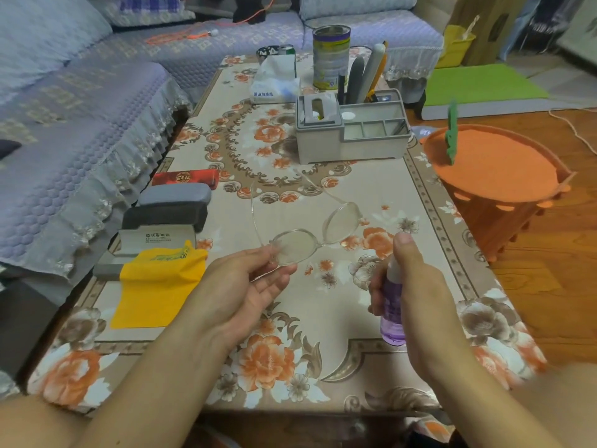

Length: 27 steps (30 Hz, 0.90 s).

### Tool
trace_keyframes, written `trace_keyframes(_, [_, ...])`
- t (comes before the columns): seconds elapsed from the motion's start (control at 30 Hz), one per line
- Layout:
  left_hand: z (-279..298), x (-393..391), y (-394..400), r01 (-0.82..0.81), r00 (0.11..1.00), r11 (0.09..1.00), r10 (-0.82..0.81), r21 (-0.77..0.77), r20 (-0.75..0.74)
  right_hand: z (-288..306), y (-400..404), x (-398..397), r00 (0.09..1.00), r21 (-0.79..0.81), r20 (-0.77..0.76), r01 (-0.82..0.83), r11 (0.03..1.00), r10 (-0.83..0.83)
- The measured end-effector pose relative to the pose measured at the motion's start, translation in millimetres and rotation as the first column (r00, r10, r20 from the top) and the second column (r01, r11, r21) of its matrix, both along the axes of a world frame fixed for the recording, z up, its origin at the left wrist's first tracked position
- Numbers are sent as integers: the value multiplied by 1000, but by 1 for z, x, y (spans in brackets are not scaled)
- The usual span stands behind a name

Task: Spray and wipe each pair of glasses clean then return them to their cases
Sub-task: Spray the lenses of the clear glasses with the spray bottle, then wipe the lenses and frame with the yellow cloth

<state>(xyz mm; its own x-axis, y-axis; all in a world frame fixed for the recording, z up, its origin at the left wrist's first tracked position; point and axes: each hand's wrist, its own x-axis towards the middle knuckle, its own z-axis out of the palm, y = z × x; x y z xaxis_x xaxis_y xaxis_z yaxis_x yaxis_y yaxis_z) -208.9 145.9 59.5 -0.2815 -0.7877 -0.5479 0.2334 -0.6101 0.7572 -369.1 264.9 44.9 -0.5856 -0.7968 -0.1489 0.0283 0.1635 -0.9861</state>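
The person's left hand [245, 282] is holding, at the centre of the frame, a pair of clear-framed glasses [310, 234]; the thumb and fingers are pinching the edge of the nearer lens, while the other fingers are lying half open under it, and the temples are pointing away over the table. The right hand [410, 286], lower right of centre, is wrapping its fingers around a purple spray bottle [392, 321]; the thumb is resting on top of the bottle's head, close beside the glasses but not touching them.

To the left of the hands a yellow cloth [158, 286] is lying on the flowered tablecloth [323, 367], partly covering an open grey case [155, 244]; behind it, toward the upper left, a black case [164, 215], a grey-blue case [174, 194] and a red case [184, 179] are sitting closed in a row. Farther up the frame a grey desk organiser [349, 130] is standing, with a tissue pack [274, 82] and a tin can [331, 56] behind it.
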Motion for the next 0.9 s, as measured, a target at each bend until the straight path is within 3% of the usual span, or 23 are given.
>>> trace_keyframes(0.17, [-9, 19, -13, -35, 996, 987, 48, -156, 77, -11, -7, -7, 998, 32, 10, -55, 998, 54])
trace_keyframes(0.27, [-15, 47, -31, -34, 972, 940, 110, -339, 207, -21, -13, -9, 980, 101, -133, -134, 986, 147])
trace_keyframes(0.37, [-16, 81, -51, 69, 887, 863, 177, -501, 427, -19, -37, -7, 957, 104, -212, -177, 979, 196])
trace_keyframes(0.47, [-11, 108, -70, 218, 791, 779, 212, -588, 574, -22, -94, -21, 952, 79, -285, -90, 993, 109])
trace_keyframes(0.57, [-9, 122, -86, 282, 769, 708, 237, -648, 594, -27, -164, -48, 940, 63, -338, 74, 995, -49])
trace_keyframes(0.67, [-15, 125, -95, 243, 793, 681, 270, -690, 546, -36, -220, -71, 913, 76, -389, 168, 983, -126])
trace_keyframes(0.9, [-27, 146, -111, 138, 818, 678, 333, -722, 469, -67, -263, -74, 852, 144, -520, 153, 978, -57])
